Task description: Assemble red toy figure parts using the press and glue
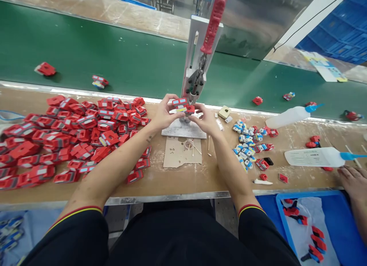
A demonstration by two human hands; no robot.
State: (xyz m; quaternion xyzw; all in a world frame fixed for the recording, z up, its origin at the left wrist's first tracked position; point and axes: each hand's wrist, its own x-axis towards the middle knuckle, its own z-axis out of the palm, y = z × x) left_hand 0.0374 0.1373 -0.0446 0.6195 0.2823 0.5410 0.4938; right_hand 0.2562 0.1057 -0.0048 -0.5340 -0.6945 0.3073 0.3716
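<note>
A small red plastic toy part (180,102) with light-blue windows and a yellow-and-white piece is held up between my two hands. Its left side is gripped by the fingers of my left hand (165,115). My right hand (205,118) pinches the red right end of it. Both hands are just in front of a toggle press (197,76) with a red handle (215,21). Below them lies the press's metal base plate (183,130). The fingers partly hide the toy part.
Piled red toy parts (86,120) cover the table at left. White-and-blue parts (243,139) lie at right, near two squeeze bottles (312,157). Cardboard (172,155) lies before the press. Behind runs a green conveyor belt (129,51). Another person's hand (354,181) rests by a blue tray (338,224).
</note>
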